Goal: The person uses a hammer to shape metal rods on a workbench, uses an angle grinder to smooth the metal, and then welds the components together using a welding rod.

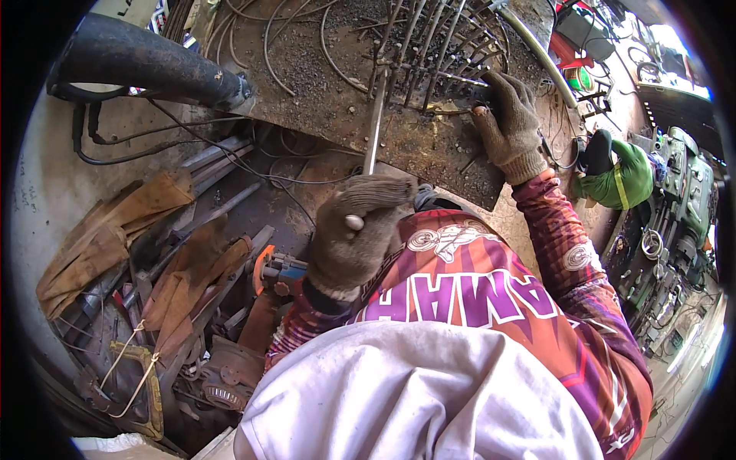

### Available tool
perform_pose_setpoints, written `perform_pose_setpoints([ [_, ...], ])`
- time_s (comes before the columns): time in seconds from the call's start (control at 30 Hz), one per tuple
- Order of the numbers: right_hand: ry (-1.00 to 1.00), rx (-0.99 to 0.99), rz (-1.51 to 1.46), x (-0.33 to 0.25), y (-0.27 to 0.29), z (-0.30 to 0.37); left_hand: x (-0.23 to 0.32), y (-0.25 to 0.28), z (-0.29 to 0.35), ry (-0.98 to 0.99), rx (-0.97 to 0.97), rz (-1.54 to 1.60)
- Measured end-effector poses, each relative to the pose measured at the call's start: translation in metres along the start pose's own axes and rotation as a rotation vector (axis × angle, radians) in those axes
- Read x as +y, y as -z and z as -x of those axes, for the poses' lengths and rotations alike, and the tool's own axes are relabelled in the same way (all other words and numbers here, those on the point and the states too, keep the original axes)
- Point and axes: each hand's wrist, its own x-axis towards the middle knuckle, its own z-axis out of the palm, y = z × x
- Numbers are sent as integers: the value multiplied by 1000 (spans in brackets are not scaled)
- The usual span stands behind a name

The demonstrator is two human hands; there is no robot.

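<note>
My left hand [360, 230], in a brown knit glove with the thumb tip bare, is closed around the lower end of a straight metal bar [375, 126]. The bar's far end reaches into a frame of thin metal rods [418, 50] on the rusty steel worktable [337, 115]. At the frame's right side my right hand [510, 126], gloved alike, curls its fingers against the rods. Its thumb sits beside a short rod end [451, 113], with a gap between thumb and fingers.
A thick dark pipe [146, 61] juts over the table's left side. Curved thin rods lie on the tabletop. Below left are brown leather pieces [115, 238], metal scraps and an orange-and-blue power tool [280, 270]. Another person in green [617, 180] crouches right, beside machinery [678, 207].
</note>
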Motion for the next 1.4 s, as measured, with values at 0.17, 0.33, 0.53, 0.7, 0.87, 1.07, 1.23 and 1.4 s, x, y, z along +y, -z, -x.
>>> perform_pose_setpoints([
  [0.17, -8, 9, -3, -1, -2, 1, 25, 36, 15, -106, -116, 24],
  [0.33, 8, 24, 1, 2, -4, 2, 28, 67, 34, -44, -103, 23],
  [0.53, -13, 25, 5, 2, -4, 3, 25, 78, 33, -121, -183, -51],
  [0.7, -16, 19, 0, 0, -3, 2, 25, 73, 36, -83, -161, 51],
  [0.87, -20, 24, 30, 0, -4, 2, 26, 71, 31, -60, -162, 24],
  [1.07, -43, 18, 8, 0, -4, 3, 22, 72, 30, -52, -183, -19],
  [1.23, -36, 23, 24, -1, -5, 3, 24, 76, 34, -15, -217, -21],
  [1.4, -16, 28, 0, -2, -4, 2, 27, 77, 33, 39, -278, -60],
])
